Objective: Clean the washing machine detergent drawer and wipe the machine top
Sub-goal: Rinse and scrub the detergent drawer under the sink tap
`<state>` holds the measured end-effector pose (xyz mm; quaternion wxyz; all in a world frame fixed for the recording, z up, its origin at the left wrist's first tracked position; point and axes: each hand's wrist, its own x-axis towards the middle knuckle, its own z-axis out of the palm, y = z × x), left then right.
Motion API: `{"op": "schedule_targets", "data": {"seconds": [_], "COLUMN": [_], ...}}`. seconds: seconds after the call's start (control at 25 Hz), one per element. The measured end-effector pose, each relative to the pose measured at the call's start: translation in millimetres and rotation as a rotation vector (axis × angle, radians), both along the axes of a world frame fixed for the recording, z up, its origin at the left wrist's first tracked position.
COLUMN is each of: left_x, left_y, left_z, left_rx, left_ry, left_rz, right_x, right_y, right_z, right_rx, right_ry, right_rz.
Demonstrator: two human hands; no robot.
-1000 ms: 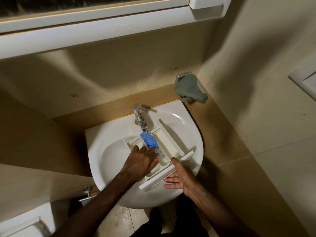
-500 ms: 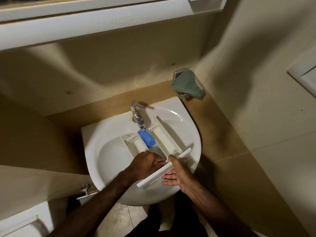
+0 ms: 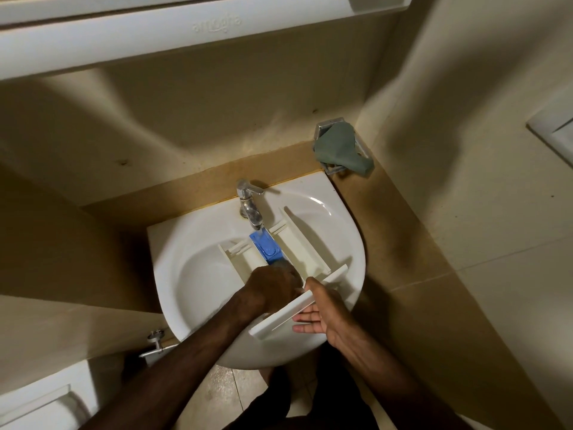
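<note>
**A:** Two hands on it. Left hand [image 3: 273, 287] is down in the near compartments of the detergent drawer [image 3: 297, 256], fingers curled under and mostly hidden, so I can't tell whether they hold a rag or brush or just rub bare. Right hand [image 3: 322, 315] has its fingers straight and relaxed, palm under and against the front panel [image 3: 297, 308], propping it rather than gripping.

**B:** Where's the drawer sitting?

**A:** In the sink [image 3: 192, 274], lying diagonally. Back end is under the tap [image 3: 251, 209], front panel overhangs the near rim. The blue insert [image 3: 266, 246] sits just below the spout. Can't tell if water is running.

**B:** Handling?

**A:** My read: thin moulded plastic, light, stiff along the side rails, but the partitions and the insert's clips look fragile. Wet with detergent residue it will likely be slippery. An open-palm prop won't stop it sliding down the glazed basin.

**B:** Best hold?

**A:** Front panel, thumb over the top edge, fingers behind. That's the thickest section. Or pinch a long side wall [image 3: 310, 237]. Avoid the insert and the thin dividers.

**B:** Anything else nearby?

**A:** Green cloth [image 3: 338, 147] draped on a wall-mounted holder just beyond the sink's far right corner, probably for the machine top later. Drawer still needs a rinse first.
</note>
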<state>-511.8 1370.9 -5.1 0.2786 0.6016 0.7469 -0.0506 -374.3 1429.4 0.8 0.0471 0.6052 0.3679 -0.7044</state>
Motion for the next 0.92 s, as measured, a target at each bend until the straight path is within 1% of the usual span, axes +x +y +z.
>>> {"op": "schedule_targets", "data": {"seconds": [0.12, 0.2, 0.36, 0.44, 0.52, 0.6, 0.68, 0.8, 0.92], "left_x": [7, 9, 24, 32, 37, 41, 41, 35, 31], "left_y": [6, 9, 8, 8, 12, 15, 19, 19, 17], "left_z": [1, 3, 1, -5, -11, -22, -29, -15, -4], "left_rx": [-0.083, -0.121, -0.113, -0.111, -0.054, 0.050, 0.112, 0.066, 0.016], "left_ry": [-0.162, -0.206, -0.345, -0.429, -0.507, -0.624, -0.628, -0.593, -0.513], "left_rz": [0.206, 0.291, 0.569, 0.663, 0.781, 1.019, 1.139, 1.181, 1.087], "right_x": [0, 0, 1, 1, 2, 4, 4, 3, 2], "right_y": [0, 1, -1, -1, -2, -3, -5, -5, -3], "right_z": [0, -1, -2, -4, -5, -6, -5, -4, -4], "right_rx": [-0.010, -0.012, 0.000, 0.002, 0.007, 0.013, 0.022, 0.022, 0.014], "right_ry": [0.003, 0.006, 0.002, -0.004, -0.007, -0.001, 0.002, -0.006, -0.012], "right_rz": [-0.011, -0.009, -0.008, -0.007, 0.006, 0.009, 0.005, 0.008, 0.017]}}
